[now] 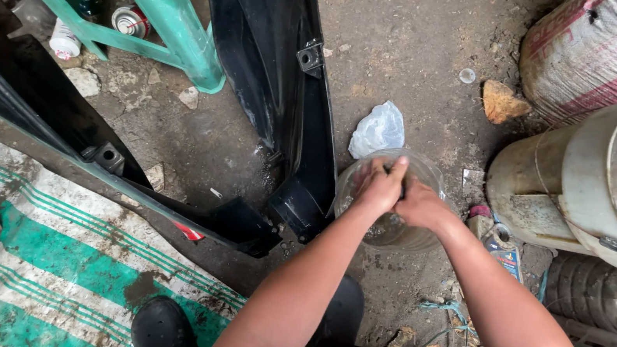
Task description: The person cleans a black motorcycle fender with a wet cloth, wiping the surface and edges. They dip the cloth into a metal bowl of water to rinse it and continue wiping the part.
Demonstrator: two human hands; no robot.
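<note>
While both forearms reach forward from the bottom of the view, the two hands meet over one thing: a clear plastic bowl (419,240) sitting on the dirt floor (410,45) straight ahead of the person. Nearest the camera, a black shoe (165,332) rests at the edge of a green-and-white striped mat (22,272), low on the left.

Moving outward, the left hand (379,188) lies across the near-left rim of the bowl, fingers together and pointing away toward the far rim, with the palm turned down into the bowl's mouth. The right hand (419,205) sits just beside it, touching it, curled with the knuckles up over the middle of the bowl. Whether either hand grips something small inside is hidden by the hands themselves; the left looks flat and fairly narrow, the right half closed. Neither hand is nearer: both are at the bowl, which lies directly beneath them, not off to a side. Being round, it has no long axis to speak of.

Just left of the bowl, the end of a long black plastic panel (287,92) nearly touches its rim, the panel running away up the frame. Right of it lies a large whitish ribbed drum (606,179) on its side. Just beyond the far rim is a crumpled white plastic bag (379,129). Farther off stand a green metal frame (156,6), a woven sack (606,45) and a stone (503,102).
</note>
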